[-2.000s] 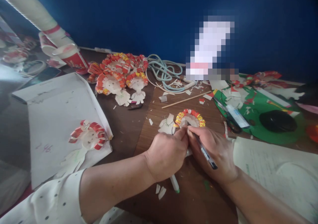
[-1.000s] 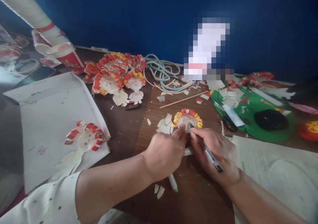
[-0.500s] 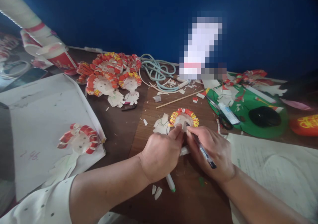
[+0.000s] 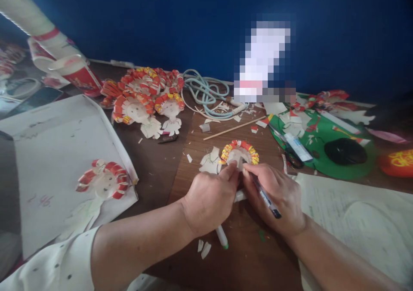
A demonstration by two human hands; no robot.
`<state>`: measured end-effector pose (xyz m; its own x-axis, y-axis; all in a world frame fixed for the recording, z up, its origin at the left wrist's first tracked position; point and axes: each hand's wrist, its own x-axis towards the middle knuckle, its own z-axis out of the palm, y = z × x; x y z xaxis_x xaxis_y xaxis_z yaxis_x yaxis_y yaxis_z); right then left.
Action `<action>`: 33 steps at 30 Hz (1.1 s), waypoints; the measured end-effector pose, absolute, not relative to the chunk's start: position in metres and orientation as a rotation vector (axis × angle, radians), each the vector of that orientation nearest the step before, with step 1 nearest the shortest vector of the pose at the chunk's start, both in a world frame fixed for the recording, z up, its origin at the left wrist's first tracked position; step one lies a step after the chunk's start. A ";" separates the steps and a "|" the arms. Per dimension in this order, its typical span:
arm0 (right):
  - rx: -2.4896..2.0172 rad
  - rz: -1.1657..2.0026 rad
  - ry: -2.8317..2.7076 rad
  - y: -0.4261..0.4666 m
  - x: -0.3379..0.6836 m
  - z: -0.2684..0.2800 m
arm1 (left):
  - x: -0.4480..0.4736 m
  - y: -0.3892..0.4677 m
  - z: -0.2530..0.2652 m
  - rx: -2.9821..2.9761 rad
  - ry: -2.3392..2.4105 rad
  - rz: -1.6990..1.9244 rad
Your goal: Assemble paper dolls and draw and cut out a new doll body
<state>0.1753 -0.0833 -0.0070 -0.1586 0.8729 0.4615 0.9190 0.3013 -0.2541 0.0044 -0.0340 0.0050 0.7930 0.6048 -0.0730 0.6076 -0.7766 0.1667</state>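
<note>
A paper doll head (image 4: pixel 238 154) with a red and yellow folded-paper rim lies on the brown desk in front of me. My left hand (image 4: pixel 213 196) is closed, its fingertips pressing the lower edge of the head. Between the fingers of my right hand (image 4: pixel 274 192) is a pen (image 4: pixel 266 200), its tip at the doll's face. To the left of the head lies a white paper doll body (image 4: pixel 211 161). A white marker with a green end (image 4: pixel 222 237) lies partly under my hands. The fingertips of my left hand are partly hidden.
Finished-looking paper dolls (image 4: pixel 138 97) are heaped at the back left; another doll (image 4: pixel 105 181) lies on a white box (image 4: pixel 64 153). Scissors (image 4: pixel 292 155), a glue tube (image 4: pixel 297 147) and a black mouse (image 4: pixel 345 151) rest around a green mat (image 4: pixel 329 170). A coiled cable (image 4: pixel 206 91) and wooden stick (image 4: pixel 234 128) lie behind.
Both hands keep nearly the same place, the pen still at the doll's face. The whole view has shifted very slightly.
</note>
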 end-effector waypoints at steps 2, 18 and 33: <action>-1.586 -0.118 -2.048 -0.083 0.175 -0.007 | 0.004 -0.033 0.006 2.794 0.946 -0.025; -1.602 -0.153 -2.063 -0.083 0.173 -0.006 | 0.004 -0.034 0.005 2.808 0.958 -0.008; -1.610 -0.150 -2.071 -0.083 0.172 -0.003 | 0.005 -0.034 0.005 2.790 0.954 0.014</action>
<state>0.1720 -0.0828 -0.0032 -0.1688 0.8753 0.4532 0.9316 0.2919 -0.2167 0.0045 -0.0340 0.0051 0.7926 0.6075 -0.0532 0.6057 -0.7741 0.1844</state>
